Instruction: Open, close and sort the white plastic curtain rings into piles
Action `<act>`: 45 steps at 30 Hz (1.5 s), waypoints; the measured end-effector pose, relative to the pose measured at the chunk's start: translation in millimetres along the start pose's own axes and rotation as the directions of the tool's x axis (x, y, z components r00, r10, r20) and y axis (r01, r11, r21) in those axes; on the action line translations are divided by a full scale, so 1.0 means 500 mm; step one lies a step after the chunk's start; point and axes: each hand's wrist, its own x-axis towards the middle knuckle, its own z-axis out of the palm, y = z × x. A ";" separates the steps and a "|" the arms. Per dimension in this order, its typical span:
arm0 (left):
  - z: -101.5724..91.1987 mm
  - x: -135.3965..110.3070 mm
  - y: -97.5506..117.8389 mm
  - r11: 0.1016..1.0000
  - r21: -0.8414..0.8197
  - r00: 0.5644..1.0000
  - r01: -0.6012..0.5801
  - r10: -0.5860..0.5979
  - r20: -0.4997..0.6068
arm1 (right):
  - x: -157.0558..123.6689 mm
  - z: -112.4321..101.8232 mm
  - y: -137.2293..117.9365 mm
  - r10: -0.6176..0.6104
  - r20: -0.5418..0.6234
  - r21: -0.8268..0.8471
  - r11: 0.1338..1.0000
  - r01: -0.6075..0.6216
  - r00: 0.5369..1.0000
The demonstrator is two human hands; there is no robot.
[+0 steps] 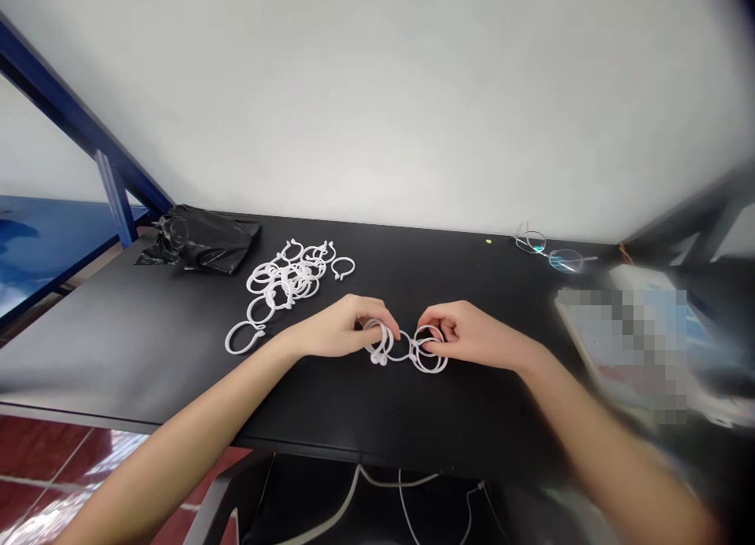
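Left hand (339, 329) pinched on one end of a short chain of white rings (406, 347), right hand (465, 334) gripping the other end, chain apparently resting on the black table (147, 333), loose ring pile (289, 281) near the left hand.

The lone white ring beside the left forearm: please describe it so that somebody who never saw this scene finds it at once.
On the black desk, a heap of white rings lies left of the left hand. The ring sits at the heap's near-left tip, beside the left forearm. Unlike the piled ones, it lies flat by itself on bare desk.
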 end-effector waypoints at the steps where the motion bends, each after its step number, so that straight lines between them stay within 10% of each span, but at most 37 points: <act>1: 0.009 0.001 -0.001 0.998 0.064 1.000 -0.018 0.019 -0.012 | 0.003 0.005 0.000 -0.012 -0.025 -0.037 0.999 0.011 1.000; 9: 0.052 0.017 -0.012 0.938 0.345 0.990 -0.012 0.061 -0.130 | 0.009 0.007 0.014 -0.052 -0.162 -0.168 0.986 0.024 0.985; 19: 0.051 0.018 -0.003 0.891 0.443 0.982 -0.104 0.163 -0.098 | 0.005 0.000 0.007 0.047 -0.250 0.216 0.976 0.009 0.967; 21: 0.050 0.014 -0.005 0.852 0.482 0.930 -0.204 0.323 -0.177 | 0.001 -0.004 0.000 0.052 -0.194 0.332 0.943 0.015 0.980; 26: 0.057 0.000 -0.007 0.711 0.612 0.639 -0.348 0.657 -0.400 | -0.002 0.003 -0.018 0.062 -0.128 0.530 0.848 0.015 0.990; 31: 0.060 -0.007 0.002 0.731 0.569 0.558 -0.378 0.670 -0.490 | 0.010 0.027 -0.019 0.136 -0.315 0.550 0.833 0.064 0.939; 40: 0.064 -0.002 -0.001 0.873 0.381 0.765 -0.304 0.462 -0.449 | 0.014 0.053 -0.029 0.059 -0.200 0.771 0.626 0.119 0.978; 45: 0.063 -0.002 -0.010 0.894 0.362 0.783 -0.262 0.416 -0.462 | 0.012 0.067 -0.038 0.020 -0.148 0.790 0.603 0.106 0.989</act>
